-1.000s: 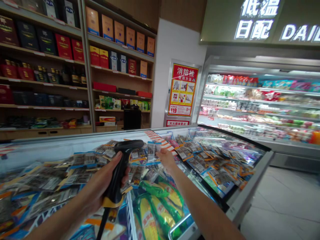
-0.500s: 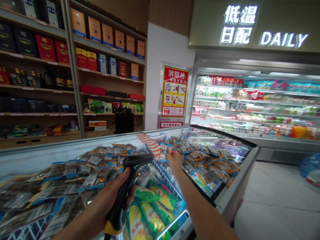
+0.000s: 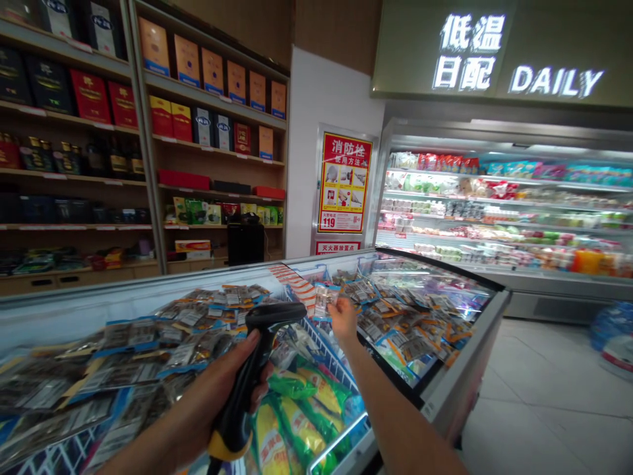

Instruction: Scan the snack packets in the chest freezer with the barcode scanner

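My left hand (image 3: pixel 242 376) is wrapped round the handle of a black and yellow barcode scanner (image 3: pixel 257 349), whose head points right toward the other hand. Pinched in my right hand (image 3: pixel 343 318) is a small clear packet with blue edges (image 3: pixel 324 300), held up over the open chest freezer (image 3: pixel 171 288). Many similar packets (image 3: pixel 133 333) lie piled on the left side of the freezer, and more packets (image 3: pixel 410 323) are heaped on the right. Below the scanner, green and yellow bags (image 3: pixel 301 422) fill a wire basket section.
A white wire divider (image 3: pixel 329 356) crosses the freezer beside an orange-striped sheet (image 3: pixel 295 284). A glass lid with black frame (image 3: pixel 445 270) covers the right part. Shelves of boxes (image 3: pixel 212 142) stand behind, a refrigerated display (image 3: pixel 494 218) at the right, and blue bottles (image 3: pixel 613 326) on the floor.
The scanner's head has shifted slightly to the right, and the packet in my right hand slightly to the left. Both hands keep their holds.
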